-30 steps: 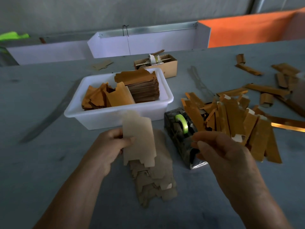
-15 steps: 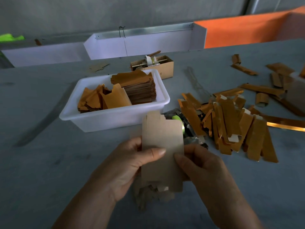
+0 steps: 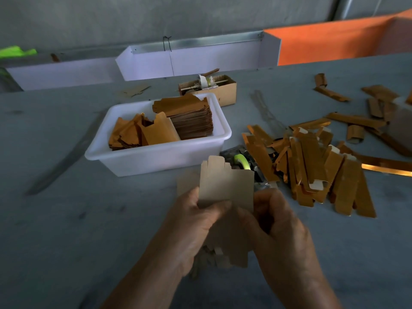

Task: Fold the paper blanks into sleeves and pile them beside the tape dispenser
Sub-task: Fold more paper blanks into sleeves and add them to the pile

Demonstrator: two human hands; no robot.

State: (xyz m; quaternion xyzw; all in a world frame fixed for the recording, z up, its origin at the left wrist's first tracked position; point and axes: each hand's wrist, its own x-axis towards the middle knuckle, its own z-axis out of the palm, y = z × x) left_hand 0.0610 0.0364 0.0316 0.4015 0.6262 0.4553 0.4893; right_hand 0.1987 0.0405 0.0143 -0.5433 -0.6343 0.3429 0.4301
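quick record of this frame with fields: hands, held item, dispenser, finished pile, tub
left hand: grips the paper blank's left side
right hand: grips its right side
paper blank: upright, plain side toward the camera
tape dispenser: behind the blank, green roll showing
folded sleeves: gold pile right of the dispenser
white tub: holds stacked gold blanks

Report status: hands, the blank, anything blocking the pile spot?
Left hand and right hand both grip one paper blank, upright, above the table. Tape dispenser behind it; folded sleeves pile beside. Nothing blocking.
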